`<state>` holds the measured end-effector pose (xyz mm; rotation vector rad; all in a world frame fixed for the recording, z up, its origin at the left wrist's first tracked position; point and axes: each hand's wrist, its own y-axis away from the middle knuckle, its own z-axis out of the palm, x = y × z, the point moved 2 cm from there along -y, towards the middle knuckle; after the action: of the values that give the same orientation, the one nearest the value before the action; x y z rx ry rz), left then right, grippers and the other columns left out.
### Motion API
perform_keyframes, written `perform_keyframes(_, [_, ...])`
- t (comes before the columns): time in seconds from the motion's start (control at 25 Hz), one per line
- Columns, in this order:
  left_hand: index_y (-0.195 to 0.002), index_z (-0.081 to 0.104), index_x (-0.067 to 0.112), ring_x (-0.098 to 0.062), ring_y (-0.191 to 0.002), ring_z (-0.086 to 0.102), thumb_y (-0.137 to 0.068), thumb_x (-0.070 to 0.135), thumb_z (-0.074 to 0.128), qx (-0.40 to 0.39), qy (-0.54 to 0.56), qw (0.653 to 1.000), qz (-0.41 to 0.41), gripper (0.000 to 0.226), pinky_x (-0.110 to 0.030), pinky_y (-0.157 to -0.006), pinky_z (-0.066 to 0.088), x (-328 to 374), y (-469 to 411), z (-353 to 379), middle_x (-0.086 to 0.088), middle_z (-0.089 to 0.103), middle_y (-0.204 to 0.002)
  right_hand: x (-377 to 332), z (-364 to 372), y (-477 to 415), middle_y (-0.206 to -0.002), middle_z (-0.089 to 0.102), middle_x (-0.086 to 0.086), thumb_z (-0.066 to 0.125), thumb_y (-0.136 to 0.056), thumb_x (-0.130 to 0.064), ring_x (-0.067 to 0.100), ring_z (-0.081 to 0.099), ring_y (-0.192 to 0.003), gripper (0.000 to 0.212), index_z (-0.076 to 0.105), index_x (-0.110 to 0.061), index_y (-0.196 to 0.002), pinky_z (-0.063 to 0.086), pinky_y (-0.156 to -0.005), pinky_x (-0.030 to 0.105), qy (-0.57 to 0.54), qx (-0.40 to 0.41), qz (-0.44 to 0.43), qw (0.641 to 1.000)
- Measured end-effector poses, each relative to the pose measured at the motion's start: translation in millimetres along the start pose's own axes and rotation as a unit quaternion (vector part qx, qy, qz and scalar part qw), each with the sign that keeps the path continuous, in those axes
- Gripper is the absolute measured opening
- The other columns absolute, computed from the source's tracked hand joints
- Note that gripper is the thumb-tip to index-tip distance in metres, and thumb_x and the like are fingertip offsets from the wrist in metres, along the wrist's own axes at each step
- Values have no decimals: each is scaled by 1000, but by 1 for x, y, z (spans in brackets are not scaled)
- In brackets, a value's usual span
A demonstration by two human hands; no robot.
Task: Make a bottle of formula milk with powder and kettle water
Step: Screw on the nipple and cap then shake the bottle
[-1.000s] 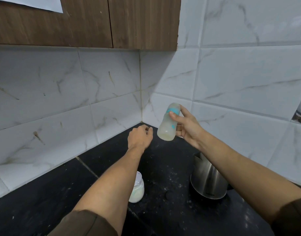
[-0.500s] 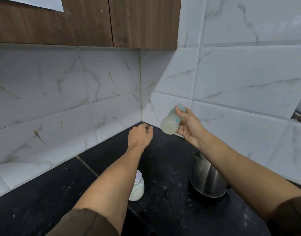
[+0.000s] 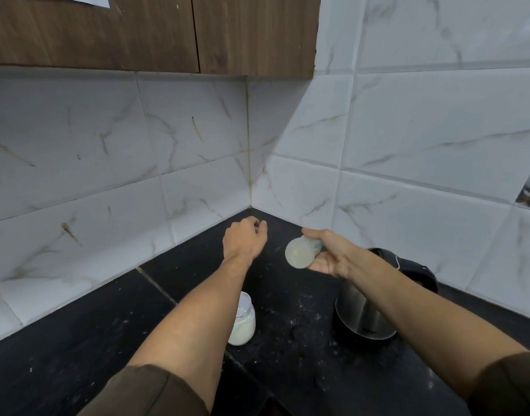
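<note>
**A:** Head view, the only one. Where is the bottle (image 3: 301,253)?

**B:** In the air over the black counter (image 3: 77,355), near the tiled corner. The person's right hand (image 3: 329,255) grips it, thumb over the top side and palm beneath. It lies almost level, with its pale base turned to the camera. It looks blurred, and the liquid inside looks cloudy.

**A:** So the step is mixing?

**B:** Most likely a shake to dissolve the powder. The teat end is hidden behind the hand, so whether the cap is tight cannot be told. That is the first thing to check, since a loose ring would spray milk.

**A:** And the left hand (image 3: 245,238)?

**B:** It hovers just beside the bottle, apart from it. Its fingers are loosely curled and nothing shows in them. It could cup the base to steady the shake.

**A:** What else matters?

**B:** The steel kettle (image 3: 364,313) stands right under the right forearm, and the powder jar (image 3: 243,324) sits by the left forearm. White specks (image 3: 290,321) dot the counter between them. The person would do well to shake from the wrist, in short strokes. The elbow should stay high, clear of the kettle. A firm whole-hand grip suits a smooth, possibly wet bottle.
</note>
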<state>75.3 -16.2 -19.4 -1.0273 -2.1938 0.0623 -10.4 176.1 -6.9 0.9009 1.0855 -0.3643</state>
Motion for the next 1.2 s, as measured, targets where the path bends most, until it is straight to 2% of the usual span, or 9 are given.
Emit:
perform_keyframes(0.12, [-116, 73, 21, -24, -96, 69, -104, 44, 47, -5, 0, 1000, 0, 36, -32, -79, 48, 0, 2, 4, 4, 74, -91, 9, -1, -3, -108, 77, 19, 83, -84, -36, 27, 78, -81, 57, 66, -3, -126, 67, -69, 38, 118, -86, 25, 989])
perform_keyframes(0.2, [-116, 72, 22, -25, -97, 69, -104, 45, 47, -6, -3, 1000, 1, 36, -31, -78, 46, 0, 4, 5, 3, 75, -93, 9, 1, -2, -103, 78, 19, 83, -84, -37, 27, 79, -77, 53, 67, -4, -122, 67, -65, 37, 123, -97, 26, 987])
perform_keyframes(0.32, [-116, 72, 22, -23, -95, 70, -104, 45, 47, -8, -1, 1000, 0, 37, -30, -77, 46, -3, 6, 9, 4, 75, -92, 11, 1, -4, -84, 78, 18, 78, -92, -32, 26, 78, -62, 34, 67, -5, -110, 64, -50, 37, 66, -16, 20, 997])
perform_keyframes(0.44, [-116, 72, 21, -22, -92, 70, -104, 46, 47, -13, -1, 1000, 2, 38, -31, -77, 47, -5, 7, 12, 3, 75, -90, 17, 4, 0, -99, 79, 16, 77, -93, -35, 24, 79, -74, 36, 68, -9, -116, 66, -59, 35, 117, -62, 17, 991])
perform_keyframes(0.56, [-115, 72, 20, -22, -91, 70, -104, 44, 47, -12, -12, 1000, 1, 36, -30, -75, 46, -9, 9, 10, 1, 75, -92, 18, 0, 3, -115, 78, 15, 78, -92, -33, 26, 80, -87, 47, 61, -19, -134, 66, -64, 36, 145, -87, -62, 984])
perform_keyframes(0.72, [-115, 72, 21, -25, -94, 71, -103, 45, 47, -19, -16, 1000, -3, 36, -34, -78, 53, -16, 9, 12, 1, 76, -93, 18, -5, 0, -129, 71, 11, 81, -91, -27, 29, 78, -101, 74, 39, -33, -152, 66, -76, 43, -52, 48, -201, 977])
perform_keyframes(0.92, [-118, 72, 20, -23, -92, 70, -103, 45, 49, -25, -15, 1000, -1, 36, -36, -82, 57, -16, 12, 16, 2, 75, -94, 20, 4, 13, -122, 72, 9, 84, -87, -25, 24, 77, -105, 80, 39, -44, -151, 65, -82, 44, 131, -45, -233, 963])
perform_keyframes(1.08, [-116, 73, 20, -24, -92, 69, -104, 43, 48, -16, -15, 1000, -2, 36, -32, -76, 47, -17, 13, 11, 3, 75, -93, 10, 2, 10, -109, 77, -3, 82, -91, -21, 24, 75, -108, 85, 34, -40, -158, 64, -85, 44, -11, 46, -294, 955])
perform_keyframes(1.2, [-119, 72, 19, -16, -83, 61, -105, 42, 48, -17, -21, 1000, -1, 36, -30, -74, 44, -18, 17, 11, 1, 75, -95, 20, 3, 15, -115, 77, 4, 84, -88, -21, 23, 75, -107, 87, 35, -44, -156, 64, -84, 44, 105, -27, -270, 957])
